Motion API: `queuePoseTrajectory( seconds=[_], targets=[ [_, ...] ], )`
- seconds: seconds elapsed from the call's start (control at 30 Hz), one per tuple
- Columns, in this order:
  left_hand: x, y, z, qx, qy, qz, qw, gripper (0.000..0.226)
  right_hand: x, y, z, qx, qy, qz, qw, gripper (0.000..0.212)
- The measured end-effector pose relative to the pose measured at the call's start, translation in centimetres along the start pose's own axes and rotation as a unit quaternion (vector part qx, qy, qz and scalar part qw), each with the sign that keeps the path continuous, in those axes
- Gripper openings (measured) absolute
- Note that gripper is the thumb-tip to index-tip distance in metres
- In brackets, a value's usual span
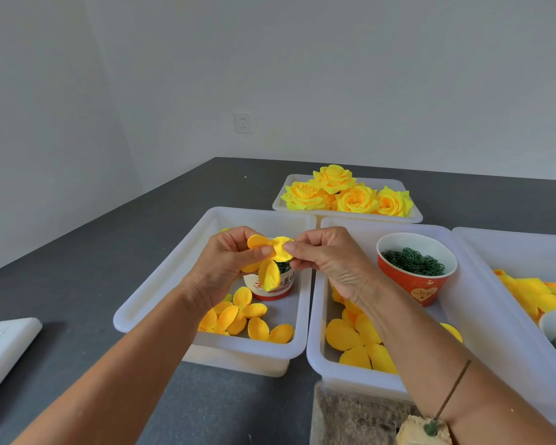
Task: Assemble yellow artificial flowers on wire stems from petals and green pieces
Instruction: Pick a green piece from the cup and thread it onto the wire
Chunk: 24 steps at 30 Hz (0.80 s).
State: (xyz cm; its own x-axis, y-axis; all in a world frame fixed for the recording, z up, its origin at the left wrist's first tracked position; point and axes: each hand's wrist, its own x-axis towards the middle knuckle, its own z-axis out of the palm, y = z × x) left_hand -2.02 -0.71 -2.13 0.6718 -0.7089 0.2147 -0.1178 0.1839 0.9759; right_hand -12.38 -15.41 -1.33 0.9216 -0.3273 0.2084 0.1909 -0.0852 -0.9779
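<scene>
Above the left white tray (161, 277), both hands hold a yellow petal cluster (272, 256). My left hand (228, 264) pinches it with thumb and fingers at its centre. My right hand (328, 258) pinches one petal at the cluster's right side. More small yellow petals (241, 316) lie loose in that tray, beside a paper cup (272, 289) of green pieces, partly hidden by the cluster. Larger yellow petals (357, 342) lie in the middle tray (318, 358), under my right forearm. No wire stem is visible.
A red paper cup (416, 268) of green rings stands in the middle tray. Finished yellow flowers (344, 194) fill a far tray. A right tray (501, 332) holds more petals and a white cup. A white flat object (4, 348) lies at left; a brownish block (353, 415) sits near the front.
</scene>
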Motion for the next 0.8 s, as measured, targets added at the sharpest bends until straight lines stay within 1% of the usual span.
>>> queuePoseTrajectory(
  seconds=[0.13, 0.3, 0.43, 0.53, 0.63, 0.7, 0.77, 0.8],
  targets=[
    [-0.14, -0.18, 0.11, 0.015, -0.018, 0.005, 1.0, 0.015, -0.13, 0.04, 0.21, -0.062, 0.029, -0.026, 0.997, 0.018],
    [-0.33, 0.0, 0.27, 0.037, -0.043, 0.015, 0.998, 0.022, -0.1, 0.24, 0.24, -0.083, 0.046, -0.041, 0.995, 0.032],
    [-0.34, 0.01, 0.24, 0.051, -0.066, 0.021, 0.996, 0.032, -0.1, 0.23, 0.28, -0.08, 0.047, -0.042, 0.995, 0.037],
    [-0.48, 0.14, 0.39, 0.043, -0.08, 0.022, 0.996, 0.025, -0.12, 0.18, 0.19, -0.076, 0.046, -0.033, 0.996, 0.035],
    [-0.47, 0.28, 0.39, 0.035, -0.064, 0.032, 0.997, 0.019, -0.19, 0.11, 0.36, -0.058, 0.044, 0.0, 0.997, 0.031],
    [-0.38, 0.23, 0.33, 0.026, -0.046, 0.04, 0.998, 0.018, -0.14, -0.08, 0.44, -0.015, 0.037, 0.049, 0.998, 0.028],
    [-0.28, 0.19, 0.22, 0.006, -0.031, 0.04, 0.999, 0.019, -0.05, -0.29, 0.24, 0.044, 0.005, 0.097, 0.994, 0.025],
    [-0.23, 0.2, 0.16, -0.004, -0.028, 0.039, 0.999, 0.019, 0.01, -0.35, 0.07, 0.07, -0.016, 0.111, 0.991, 0.019]
  ],
)
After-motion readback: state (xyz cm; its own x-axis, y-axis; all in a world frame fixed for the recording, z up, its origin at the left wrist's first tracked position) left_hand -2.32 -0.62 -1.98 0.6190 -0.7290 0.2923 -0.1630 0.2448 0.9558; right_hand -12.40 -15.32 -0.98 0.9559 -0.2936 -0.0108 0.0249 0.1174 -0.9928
